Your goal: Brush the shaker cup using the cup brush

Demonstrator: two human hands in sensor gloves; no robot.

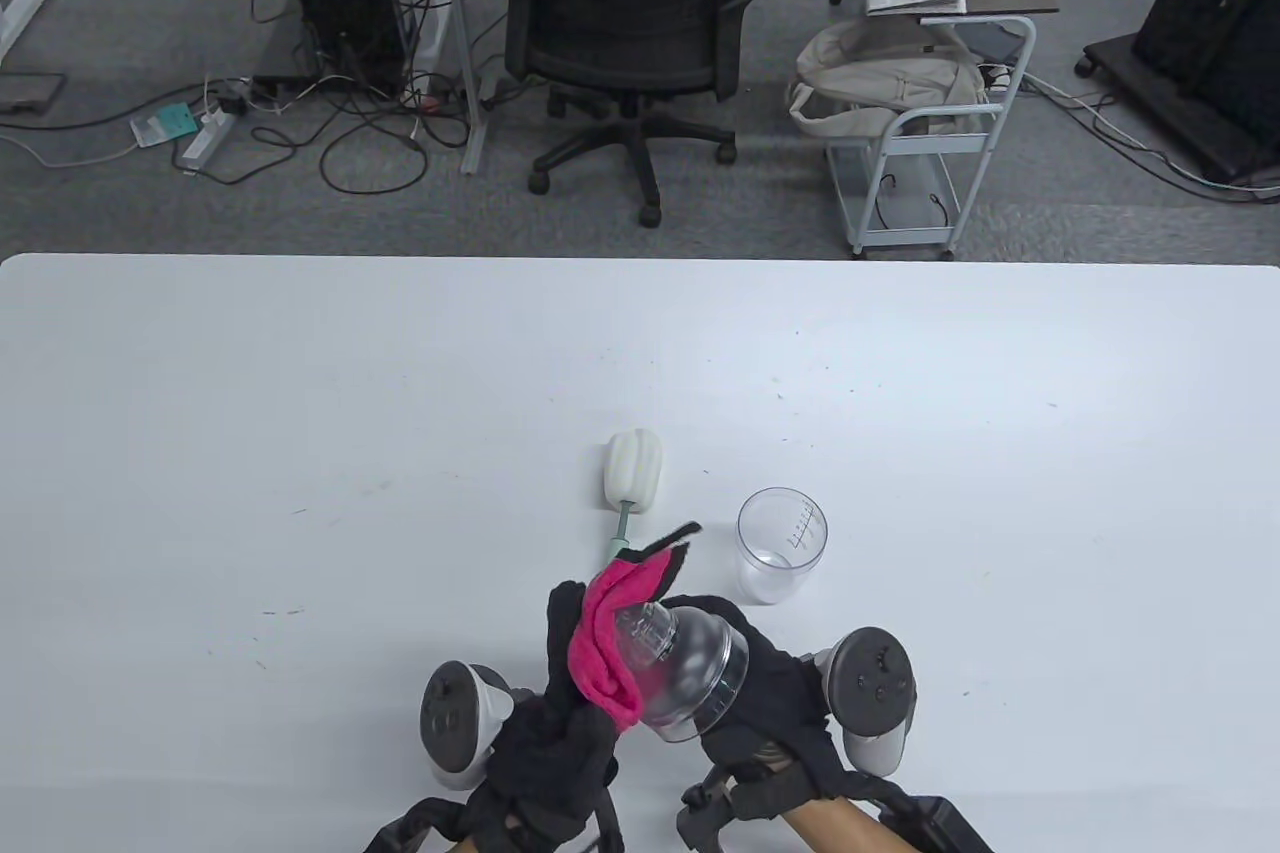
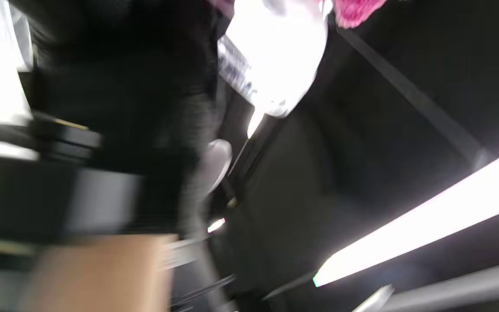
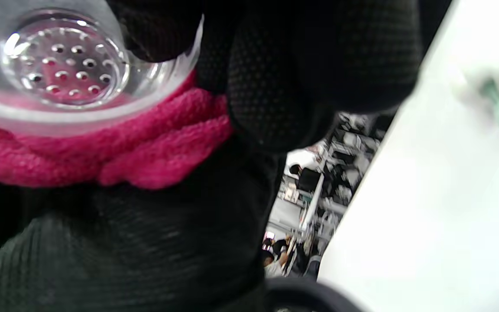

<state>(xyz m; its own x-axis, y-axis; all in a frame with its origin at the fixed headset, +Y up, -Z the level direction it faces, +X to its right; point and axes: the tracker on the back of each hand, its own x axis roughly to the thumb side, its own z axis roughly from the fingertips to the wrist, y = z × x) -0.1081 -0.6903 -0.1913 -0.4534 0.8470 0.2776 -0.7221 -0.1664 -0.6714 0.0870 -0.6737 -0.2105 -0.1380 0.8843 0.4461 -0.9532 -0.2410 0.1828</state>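
Note:
My right hand [image 1: 760, 693] grips the clear shaker lid [image 1: 690, 678], a dome with a perforated strainer [image 3: 61, 63], above the table's near edge. My left hand [image 1: 560, 693] holds a pink cloth [image 1: 610, 643] against the lid's spout end. The cloth also shows in the right wrist view [image 3: 115, 147], pressed under the lid rim. The clear shaker cup [image 1: 782, 545] stands upright on the table just beyond my right hand. The cup brush [image 1: 632, 483], with a white sponge head and green stem, lies on the table beyond my left hand, its handle end hidden behind the cloth. The left wrist view is blurred.
The white table [image 1: 300, 453] extends far to both sides. Beyond its far edge stand an office chair [image 1: 625, 23], a metal cart [image 1: 920, 133] with a bag, and floor cables.

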